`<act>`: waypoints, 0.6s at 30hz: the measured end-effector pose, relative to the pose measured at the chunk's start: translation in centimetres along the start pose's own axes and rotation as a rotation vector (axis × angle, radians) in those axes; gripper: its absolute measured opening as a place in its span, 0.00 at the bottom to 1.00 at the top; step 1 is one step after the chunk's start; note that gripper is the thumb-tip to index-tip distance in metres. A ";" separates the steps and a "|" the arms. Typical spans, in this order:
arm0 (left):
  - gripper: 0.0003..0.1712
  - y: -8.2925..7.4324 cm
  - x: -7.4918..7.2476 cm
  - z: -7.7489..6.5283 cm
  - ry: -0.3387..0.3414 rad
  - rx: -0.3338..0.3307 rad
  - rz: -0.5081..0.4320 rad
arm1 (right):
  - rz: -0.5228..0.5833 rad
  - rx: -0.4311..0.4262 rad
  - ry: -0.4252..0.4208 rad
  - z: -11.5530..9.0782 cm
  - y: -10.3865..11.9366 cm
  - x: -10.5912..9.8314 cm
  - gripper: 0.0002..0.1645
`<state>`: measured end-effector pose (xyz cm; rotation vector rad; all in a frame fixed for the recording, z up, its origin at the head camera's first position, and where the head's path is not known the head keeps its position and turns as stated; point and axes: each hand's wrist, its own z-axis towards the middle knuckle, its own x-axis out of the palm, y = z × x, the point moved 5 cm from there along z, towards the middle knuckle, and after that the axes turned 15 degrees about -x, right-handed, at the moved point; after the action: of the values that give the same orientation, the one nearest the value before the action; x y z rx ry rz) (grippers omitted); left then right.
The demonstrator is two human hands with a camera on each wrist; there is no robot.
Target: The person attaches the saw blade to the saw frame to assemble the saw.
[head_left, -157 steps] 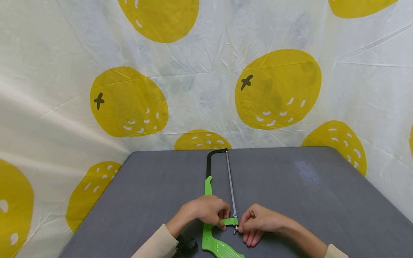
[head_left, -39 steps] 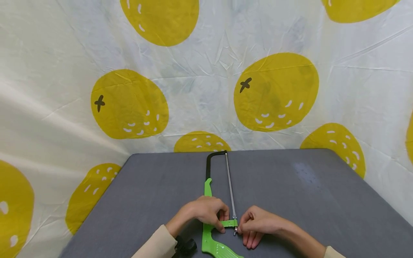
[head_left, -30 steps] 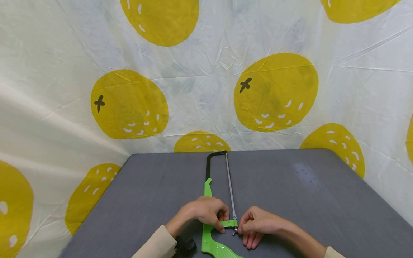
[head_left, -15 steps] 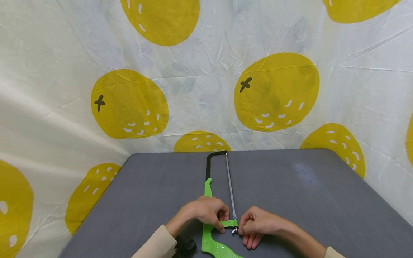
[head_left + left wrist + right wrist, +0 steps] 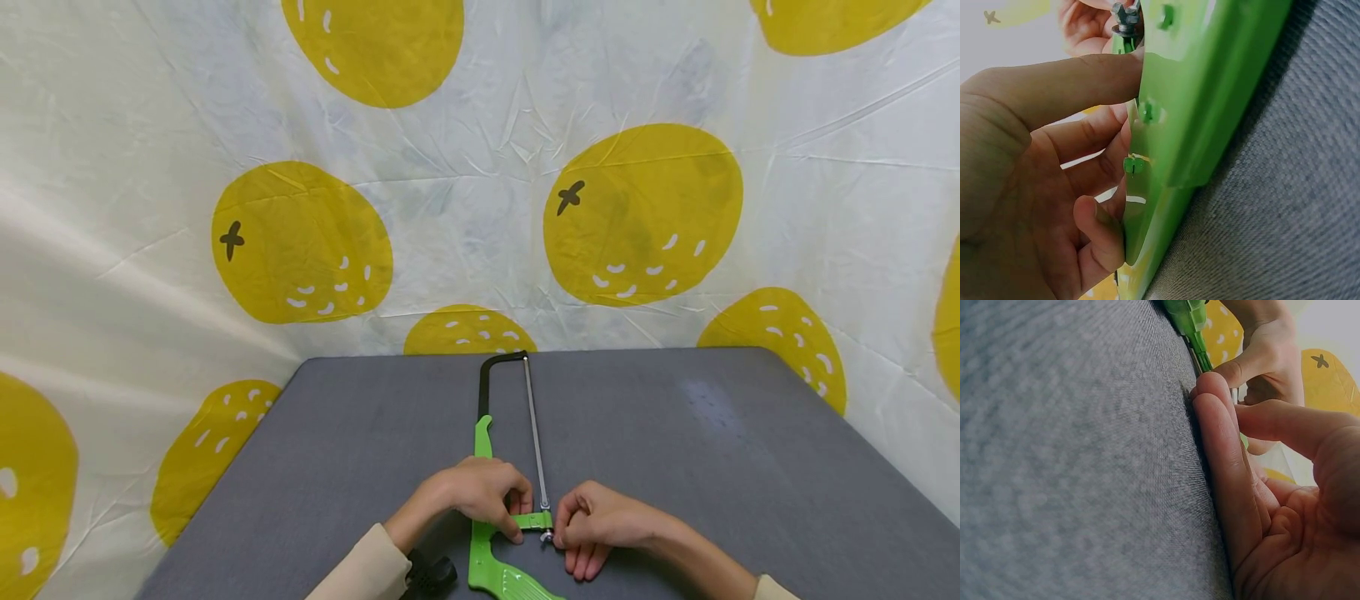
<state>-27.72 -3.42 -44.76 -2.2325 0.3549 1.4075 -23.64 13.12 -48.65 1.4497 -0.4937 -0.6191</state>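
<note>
A hacksaw with a green handle and black front frame lies flat on the grey table, its blade toward the right. My left hand holds the green frame just above the grip, thumb and fingers around the short green crosspiece. At the crosspiece's outer end sits a metal wing nut, larger in the left wrist view as a silver wing nut. My right hand has thumb and index finger curled together at this wing nut, its other fingers resting on the table. The right wrist view hides the nut behind the fingers.
The grey cloth-covered table reaches back to a white curtain printed with yellow fruit. A black strap-like device is by my left wrist, under the sleeve.
The wing nut has turned: its wings stand at a different angle and it sits closer to the crosspiece than several seconds ago. Both hands and the hacksaw stay nearly in place.
</note>
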 end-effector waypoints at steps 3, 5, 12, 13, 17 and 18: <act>0.13 0.0 0.0 0.0 0.003 -0.003 -0.002 | -0.001 0.003 -0.002 0.0 0.0 0.0 0.07; 0.12 0.0 0.0 0.0 0.004 -0.002 -0.001 | -0.003 0.002 -0.001 0.1 0.0 0.0 0.07; 0.12 0.1 0.0 0.0 0.006 -0.003 -0.002 | -0.018 -0.004 -0.001 0.1 0.0 0.1 0.12; 0.12 0.1 0.0 0.0 0.007 -0.003 -0.003 | -0.019 -0.004 0.000 0.1 0.0 0.1 0.12; 0.12 0.1 0.0 0.1 0.007 -0.002 -0.004 | -0.025 -0.005 0.001 0.1 0.0 0.1 0.12; 0.12 0.1 0.0 0.1 0.007 -0.002 -0.004 | -0.026 -0.005 0.001 0.1 0.0 0.0 0.12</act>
<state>-27.82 -3.45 -44.85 -2.2385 0.3517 1.3992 -23.69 12.99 -48.65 1.4538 -0.4729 -0.6398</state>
